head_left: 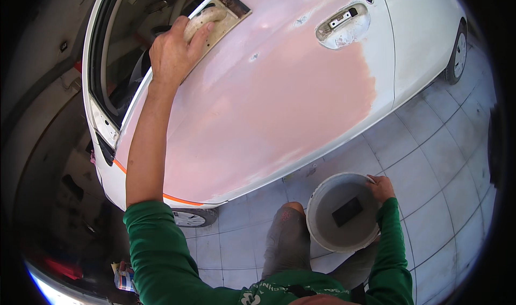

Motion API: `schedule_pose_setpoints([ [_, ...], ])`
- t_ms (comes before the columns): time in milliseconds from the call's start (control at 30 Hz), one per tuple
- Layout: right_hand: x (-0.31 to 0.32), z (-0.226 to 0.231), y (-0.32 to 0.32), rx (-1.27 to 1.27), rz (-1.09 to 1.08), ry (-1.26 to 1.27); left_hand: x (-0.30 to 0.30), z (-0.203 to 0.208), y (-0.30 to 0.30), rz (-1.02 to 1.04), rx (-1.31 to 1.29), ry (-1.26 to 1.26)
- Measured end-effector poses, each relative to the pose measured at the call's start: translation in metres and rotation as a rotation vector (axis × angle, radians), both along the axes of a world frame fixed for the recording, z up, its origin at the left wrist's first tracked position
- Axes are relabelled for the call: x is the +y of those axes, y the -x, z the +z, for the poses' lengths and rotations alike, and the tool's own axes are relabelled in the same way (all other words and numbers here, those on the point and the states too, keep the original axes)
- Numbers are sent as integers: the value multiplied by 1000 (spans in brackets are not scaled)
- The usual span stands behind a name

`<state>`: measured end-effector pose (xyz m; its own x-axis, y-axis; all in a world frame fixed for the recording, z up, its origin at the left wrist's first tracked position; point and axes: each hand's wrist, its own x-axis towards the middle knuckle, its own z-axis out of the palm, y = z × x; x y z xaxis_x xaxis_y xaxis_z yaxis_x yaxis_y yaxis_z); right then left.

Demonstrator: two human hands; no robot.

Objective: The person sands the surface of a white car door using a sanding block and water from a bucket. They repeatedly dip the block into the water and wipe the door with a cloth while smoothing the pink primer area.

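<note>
My left hand (171, 52) is closed round the rounded, speckled handle of a long sanding board (228, 21). The board lies along the upper edge of a white car door (317, 90), just under the window. Broad pink and reddish-brown filler patches cover most of the door panel. Low on the right, my right hand (381, 188) grips the rim of a round grey bucket (317, 235), with the fingers partly over its edge. A dark rectangular pad (347, 212) shows inside the bucket.
A bare door handle recess (344, 24) sits at the upper right of the door. Pale floor tiles (430, 181) run beside the car. A rear wheel (458, 55) and a front wheel (193, 217) show. At lower left stands a can (124, 279) beside dark surfaces.
</note>
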<state>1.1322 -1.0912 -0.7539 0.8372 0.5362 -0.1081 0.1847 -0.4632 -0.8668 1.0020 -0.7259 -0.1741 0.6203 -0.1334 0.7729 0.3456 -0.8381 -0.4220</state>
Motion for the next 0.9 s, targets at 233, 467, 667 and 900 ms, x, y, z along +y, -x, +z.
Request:
schedule_pose_setpoints([
  [233, 2, 12, 3, 17, 4, -17, -40, 12, -33, -56, 64, 106],
  [467, 0, 7, 0, -31, 4, 27, -39, -13, -42, -84, 51, 56],
  [667, 5, 12, 3, 63, 34, -8, -68, 31, -87, -82, 76, 28],
  [900, -3, -3, -2, 15, 26, -28, 7, -26, 19, -155, 54, -29],
])
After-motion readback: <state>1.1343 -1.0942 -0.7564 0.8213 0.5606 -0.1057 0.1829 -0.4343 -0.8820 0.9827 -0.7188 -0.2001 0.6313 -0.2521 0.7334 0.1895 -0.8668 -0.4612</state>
